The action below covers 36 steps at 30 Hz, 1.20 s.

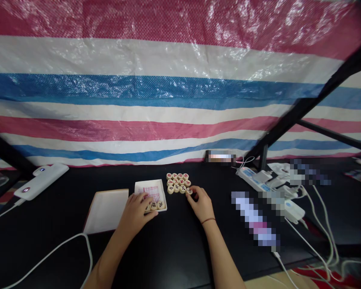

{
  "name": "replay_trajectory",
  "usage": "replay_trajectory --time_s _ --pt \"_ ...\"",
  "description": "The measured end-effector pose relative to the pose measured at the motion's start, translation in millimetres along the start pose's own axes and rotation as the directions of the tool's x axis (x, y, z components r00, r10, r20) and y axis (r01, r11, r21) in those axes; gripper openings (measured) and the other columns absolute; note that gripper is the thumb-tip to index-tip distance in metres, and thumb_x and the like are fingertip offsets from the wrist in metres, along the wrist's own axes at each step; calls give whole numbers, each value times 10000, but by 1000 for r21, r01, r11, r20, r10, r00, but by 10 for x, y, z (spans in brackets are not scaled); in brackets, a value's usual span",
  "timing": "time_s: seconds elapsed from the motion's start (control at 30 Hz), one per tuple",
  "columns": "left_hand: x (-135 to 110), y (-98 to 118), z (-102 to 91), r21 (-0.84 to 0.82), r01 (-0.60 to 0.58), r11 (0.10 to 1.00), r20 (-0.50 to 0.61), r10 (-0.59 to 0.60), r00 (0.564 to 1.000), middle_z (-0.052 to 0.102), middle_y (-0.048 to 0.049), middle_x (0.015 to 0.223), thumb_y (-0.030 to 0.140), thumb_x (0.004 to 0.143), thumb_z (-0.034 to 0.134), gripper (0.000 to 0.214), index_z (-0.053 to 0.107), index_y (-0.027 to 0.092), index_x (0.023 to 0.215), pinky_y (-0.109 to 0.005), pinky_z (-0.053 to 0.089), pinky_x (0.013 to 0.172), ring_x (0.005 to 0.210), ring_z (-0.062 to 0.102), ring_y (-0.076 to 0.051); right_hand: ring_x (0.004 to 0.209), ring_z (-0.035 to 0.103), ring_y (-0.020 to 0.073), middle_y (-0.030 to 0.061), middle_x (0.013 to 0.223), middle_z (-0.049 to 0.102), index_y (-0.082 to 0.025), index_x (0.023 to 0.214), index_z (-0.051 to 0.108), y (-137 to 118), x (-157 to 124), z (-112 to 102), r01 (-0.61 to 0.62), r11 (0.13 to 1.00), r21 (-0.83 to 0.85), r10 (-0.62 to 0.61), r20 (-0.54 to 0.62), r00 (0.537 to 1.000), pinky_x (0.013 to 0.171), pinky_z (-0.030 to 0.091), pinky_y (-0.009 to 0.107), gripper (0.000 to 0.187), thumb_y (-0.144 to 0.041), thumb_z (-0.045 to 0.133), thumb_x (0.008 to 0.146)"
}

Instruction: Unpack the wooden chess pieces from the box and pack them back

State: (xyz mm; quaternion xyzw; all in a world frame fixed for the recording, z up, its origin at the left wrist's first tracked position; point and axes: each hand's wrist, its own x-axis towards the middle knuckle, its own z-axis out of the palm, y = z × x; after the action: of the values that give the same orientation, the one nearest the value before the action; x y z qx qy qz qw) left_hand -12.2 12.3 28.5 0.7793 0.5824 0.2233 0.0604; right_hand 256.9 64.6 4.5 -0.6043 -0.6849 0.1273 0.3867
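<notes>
My right hand [201, 200] pinches a xiangqi piece [189, 192] with a black character, at the right end of the front row. Several more round pieces [176, 182] lie beside it in three rows, with red characters behind and black ones in front. On the left, my left hand [136, 210] reaches over a white open box [165, 198], fingers spread and thumb apart. Inside the box, several black-lettered pieces [153, 206] line the near side, partly hidden by that hand. A folded sheet with red lines [152, 192] lies behind them.
The box lid [106, 210] lies left of the box on the black table [168, 257]. A white device [42, 180] with a cable stands far left. To the right are a blurred-out device [255, 220] and a power strip [258, 182] with plugs and cables. Striped sheeting hangs behind.
</notes>
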Motion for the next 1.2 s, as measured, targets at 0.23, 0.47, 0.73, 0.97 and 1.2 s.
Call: replay_trajectory --time_s 0.23,0.47,0.73,0.97,1.2 --pt "13 21 25 -25 -15 1000 -36 14 999 650 -59 1086 429 774 671 328 672 256 1053 -446 428 933 1004 567 -269 776 553 188 84 946 547 -190 1007 618 -198 -1 -66 74 997 10 -72 -116 991 675 497 313 283 -371 588 792" --pt "17 57 -78 -66 -55 996 -28 54 998 630 -73 1139 537 723 694 475 649 255 1103 -444 416 961 1071 545 -280 646 557 148 3 745 574 -201 1161 567 -562 -139 81 269 955 128 -294 268 917 644 483 272 388 -399 584 828" --pt "39 -55 -193 62 172 983 -66 -167 984 642 -61 1068 309 900 515 191 669 220 971 -429 405 889 1041 527 -254 799 636 194 58 929 678 -209 1127 606 -548 -192 302 379 923 67 -379 338 862 746 482 325 364 -426 586 836" --pt "26 -36 -308 21 179 984 103 -180 978 656 -31 1005 324 890 494 186 646 220 864 -398 361 835 960 508 -231 783 621 191 62 925 670 -196 1113 605 -548 -185 297 339 938 75 -342 366 865 770 474 343 330 -388 563 849" --pt "40 -18 -380 -97 187 978 150 -171 974 675 -3 864 292 888 470 149 599 221 910 -381 347 846 882 549 -207 708 603 171 25 809 659 -187 1094 611 -542 -201 294 323 942 86 -332 364 870 726 462 322 314 -369 571 840"
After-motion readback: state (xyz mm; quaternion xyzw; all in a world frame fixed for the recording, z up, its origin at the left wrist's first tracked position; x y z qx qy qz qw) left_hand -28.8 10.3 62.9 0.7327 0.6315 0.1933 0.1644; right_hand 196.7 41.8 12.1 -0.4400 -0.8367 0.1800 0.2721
